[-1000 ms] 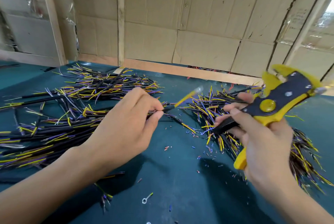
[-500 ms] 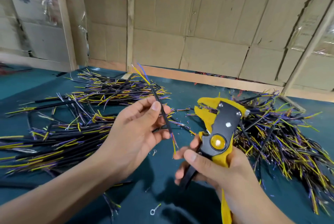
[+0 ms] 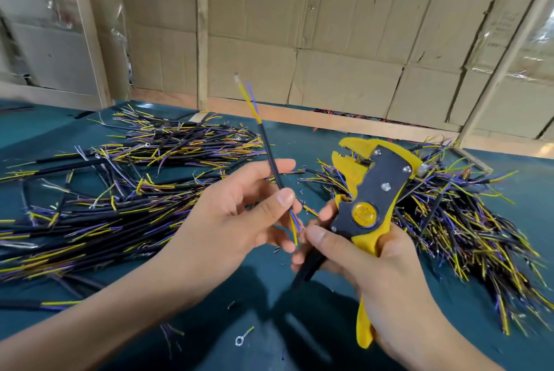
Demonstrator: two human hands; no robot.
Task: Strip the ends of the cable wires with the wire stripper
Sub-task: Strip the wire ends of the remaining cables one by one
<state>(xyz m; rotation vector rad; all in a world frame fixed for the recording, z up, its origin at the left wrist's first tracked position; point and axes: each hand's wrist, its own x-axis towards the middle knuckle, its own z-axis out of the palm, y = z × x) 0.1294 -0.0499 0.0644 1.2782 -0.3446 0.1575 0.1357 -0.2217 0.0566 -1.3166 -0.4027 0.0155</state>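
Cable [image 3: 271, 157] pinched upright by left hand [image 3: 239, 214]; stripper [image 3: 371, 190] gripped by right hand [image 3: 365, 262] just beside cable — wires risk being nicked if misaligned.

Black cable [image 3: 271, 157] near-upright, yellow-purple wires both ends; yellow-black wire stripper [image 3: 369, 199] beside.

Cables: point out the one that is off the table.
The black cable pinched upright in the left hand; every other cable lies in the piles on the table.

A green table [image 3: 299, 340] carries a small metal ring terminal [image 3: 243, 337] near the front; cardboard sheets [image 3: 344, 77] and wooden posts [image 3: 201, 26] stand behind.
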